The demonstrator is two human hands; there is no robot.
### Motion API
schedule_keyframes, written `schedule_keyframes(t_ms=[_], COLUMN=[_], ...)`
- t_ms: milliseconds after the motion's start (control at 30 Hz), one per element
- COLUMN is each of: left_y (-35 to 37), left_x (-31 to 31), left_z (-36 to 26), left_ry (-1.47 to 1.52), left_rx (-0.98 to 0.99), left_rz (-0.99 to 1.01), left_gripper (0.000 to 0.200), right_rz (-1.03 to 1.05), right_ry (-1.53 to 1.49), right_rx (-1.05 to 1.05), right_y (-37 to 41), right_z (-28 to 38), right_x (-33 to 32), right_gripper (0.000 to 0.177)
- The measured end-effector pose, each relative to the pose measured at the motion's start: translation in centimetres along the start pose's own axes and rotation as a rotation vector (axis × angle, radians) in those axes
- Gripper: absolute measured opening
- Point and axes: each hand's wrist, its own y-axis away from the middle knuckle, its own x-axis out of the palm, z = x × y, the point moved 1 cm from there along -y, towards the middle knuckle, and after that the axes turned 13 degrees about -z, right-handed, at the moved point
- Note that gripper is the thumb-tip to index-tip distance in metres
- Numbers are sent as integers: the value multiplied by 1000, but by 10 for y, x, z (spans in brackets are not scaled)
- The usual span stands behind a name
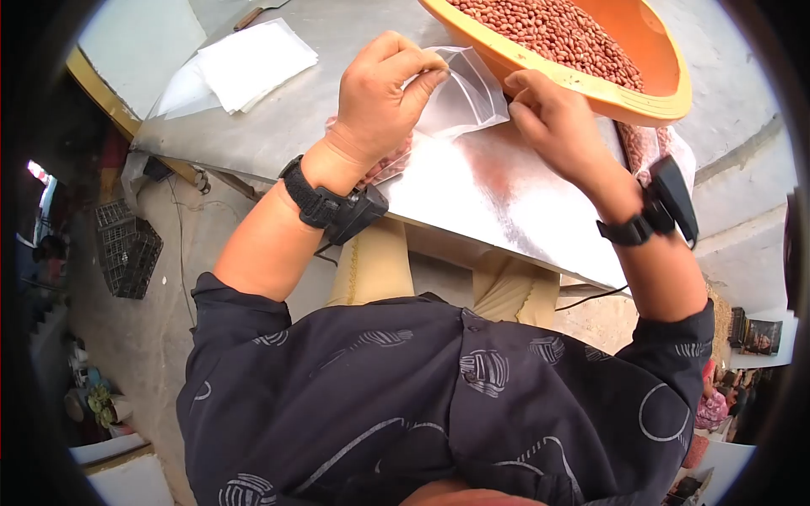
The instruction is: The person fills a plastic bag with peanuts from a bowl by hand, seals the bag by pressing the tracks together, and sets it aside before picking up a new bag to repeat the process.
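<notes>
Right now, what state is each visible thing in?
Left hand, pinching the clear bag.
Right hand, curled at the bag's other side.
The clear bag, spread between both hands.
Orange basin, holding reddish-brown nuts.
Bag by the basin, reddish contents, partly hidden.
White sheets, stacked on the table.
Black crates, contents unclear.

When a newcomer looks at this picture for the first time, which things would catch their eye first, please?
Probably the orange basin at the top right, holding many small reddish-brown nuts or beans. Next, near the top centre, the left hand pinches a clear plastic bag, with the right hand at its other side. A white stack also stands out at the upper left, on the shiny metal table.
</notes>
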Motion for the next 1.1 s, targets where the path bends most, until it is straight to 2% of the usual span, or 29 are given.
schedule_keyframes(t_ms=[67,133,200,300,400,433,533,567,633,700,800,933,967,1067,1100], left_y=[5,13,26,42,56,61,73,76,78,78,75,79,78,78,78], left_x=[6,13,18,18,21,23,28,29,29,29,29,26,25,23,23], left_z=[-1,-3,-3,-7,-11,-12,-14,-13,-9,-8,-11,-11,-10,-9,-10], left_ry=[21,48,81,14,9,18,58,69,92,121,142,194,195,180,173], left_rx=[-22,-58,-112,-146,-189,-205,-231,-214,-193,-194,-214,-206,-180,-167,-169], left_rz=[24,40,54,106,68,41,4,8,6,-8,-52,-64,-59,-88,-105], left_gripper=[10,10,10,12,12,12,12,12,12,12,15,15,14,15,16], right_rz=[-137,-247,-143,135,529,596,642,734,894,909,906,880,807,864,805], right_ry=[-4,29,39,154,257,139,216,255,289,201,165,-140,-76,-123,-110], right_rx=[-119,-126,34,107,396,481,421,532,574,641,541,810,814,730,709], right_y=[-8,-29,-54,-82,-86,-89,-96,-101,-102,-96,-91,-89,-87,-90,-88], right_z=[10,10,-26,-82,-100,-97,-122,-130,-130,-133,-119,-118,-113,-93,-113], right_x=[-24,-47,-64,-68,-64,-64,-53,-50,-40,-32,-29,-27,-28,-32,-26], right_gripper=[21,19,20,33,46,56,66,70,68,62,62,52,44,40,33])
